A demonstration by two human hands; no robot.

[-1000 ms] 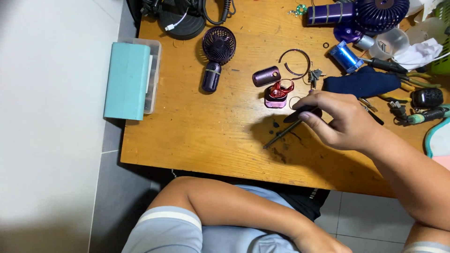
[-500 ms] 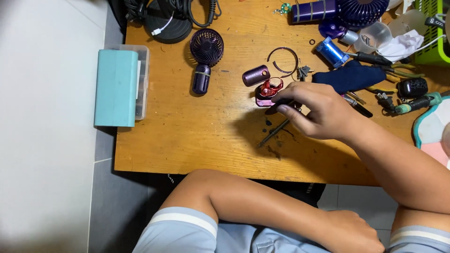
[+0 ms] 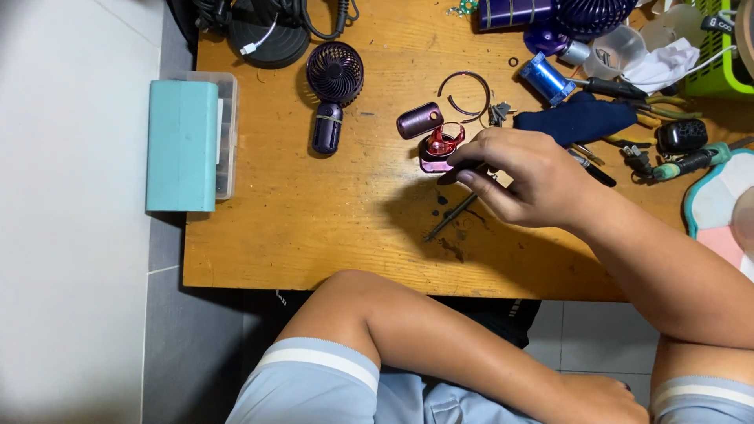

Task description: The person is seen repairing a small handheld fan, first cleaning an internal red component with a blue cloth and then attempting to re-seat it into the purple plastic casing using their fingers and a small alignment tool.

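Observation:
My right hand [image 3: 522,177] reaches in from the right over the wooden table [image 3: 314,235]. Its thumb and fingers pinch a small dark part [image 3: 463,167] just right of a red and pink piece [image 3: 438,147]. A short purple cylinder [image 3: 419,120] lies just left of that piece. Under the hand a thin dark screwdriver [image 3: 450,217] lies on the wood. A small purple hand fan [image 3: 331,90] lies farther left. My left hand is out of view; my bent leg [image 3: 440,345] crosses below the table edge.
A teal-lidded plastic box [image 3: 184,145] sits at the table's left edge. A thin ring [image 3: 463,90], a blue cylinder [image 3: 546,78], a dark blue cloth [image 3: 577,119], pliers and screwdrivers [image 3: 683,161] crowd the back right. A black round stand with cable [image 3: 267,31] is at the back left.
My right hand has stayed by the red and pink piece, its fingertips now a little closer to it. The view has shifted slightly.

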